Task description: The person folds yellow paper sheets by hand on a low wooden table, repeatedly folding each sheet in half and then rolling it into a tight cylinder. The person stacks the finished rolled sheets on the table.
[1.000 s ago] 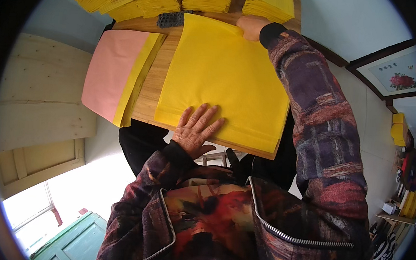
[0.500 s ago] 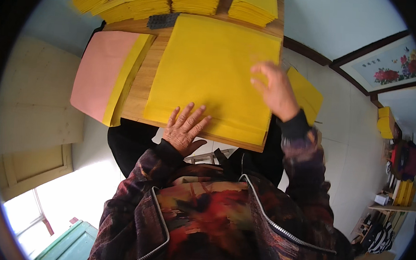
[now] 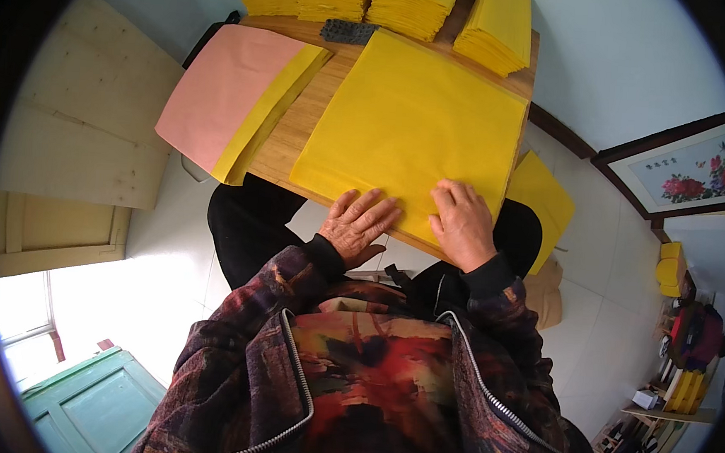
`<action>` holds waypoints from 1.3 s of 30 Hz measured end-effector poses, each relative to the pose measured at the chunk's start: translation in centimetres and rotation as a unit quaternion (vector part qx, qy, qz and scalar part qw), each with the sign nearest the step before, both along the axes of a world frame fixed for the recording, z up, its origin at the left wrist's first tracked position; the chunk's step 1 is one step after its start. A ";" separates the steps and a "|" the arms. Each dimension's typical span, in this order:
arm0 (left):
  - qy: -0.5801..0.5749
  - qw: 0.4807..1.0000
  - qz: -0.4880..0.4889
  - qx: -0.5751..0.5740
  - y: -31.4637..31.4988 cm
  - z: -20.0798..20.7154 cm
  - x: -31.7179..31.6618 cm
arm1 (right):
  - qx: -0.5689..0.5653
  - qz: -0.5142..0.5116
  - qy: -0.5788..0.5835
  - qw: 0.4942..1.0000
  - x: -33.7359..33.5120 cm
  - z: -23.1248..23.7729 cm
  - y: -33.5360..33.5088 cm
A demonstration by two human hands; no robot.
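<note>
A large yellow sheet or flat stack of sheets [image 3: 419, 122] covers most of the wooden table [image 3: 289, 139] in front of me. My left hand [image 3: 358, 224] lies on its near edge, open, fingers spread and palm down. Close to the near right corner, my right hand [image 3: 465, 224] presses down on the yellow surface. Its fingers are curled and closed, the thumb tucked below, with nothing visible in them. To the left lies a stack of pink sheets [image 3: 230, 85] with a yellow strip along its right side.
Stacks of folded yellow sheets [image 3: 495, 31] line the table's far side. A dark grey textured block [image 3: 349, 32] sits before them. More yellow sheet [image 3: 538, 200] hangs at the right, beyond the table edge. A framed flower picture [image 3: 689, 172] leans at the wall.
My right hand has come down from above the right side of the yellow sheet to its near edge, fingers now curled. The left hand stays on the near edge. The view has shifted.
</note>
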State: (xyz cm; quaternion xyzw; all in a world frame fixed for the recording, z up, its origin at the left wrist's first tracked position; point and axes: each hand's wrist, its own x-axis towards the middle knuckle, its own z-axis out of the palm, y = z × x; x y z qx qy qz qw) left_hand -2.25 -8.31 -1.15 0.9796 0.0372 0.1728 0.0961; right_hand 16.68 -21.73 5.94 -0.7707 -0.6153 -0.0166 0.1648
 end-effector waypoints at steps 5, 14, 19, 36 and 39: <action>-0.020 1.000 0.007 0.010 -0.1 -0.1 0.1 | 0.024 0.000 -0.043 0.999 -0.2 -1.1 0.2; -0.022 1.000 0.011 0.012 -0.2 -0.5 0.1 | 0.046 -0.009 -0.055 0.997 -0.6 -1.2 0.3; -0.026 0.999 0.012 0.017 -0.3 -0.6 0.1 | 0.045 0.002 -0.068 0.997 -1.0 -0.7 0.4; -0.043 0.999 0.015 0.018 -0.4 -0.8 0.3 | 0.006 0.022 -0.070 0.997 -1.3 -0.6 -0.4; -0.044 0.999 0.013 0.020 -0.4 -0.8 0.3 | 0.007 0.023 -0.070 0.997 -1.3 -0.8 -0.4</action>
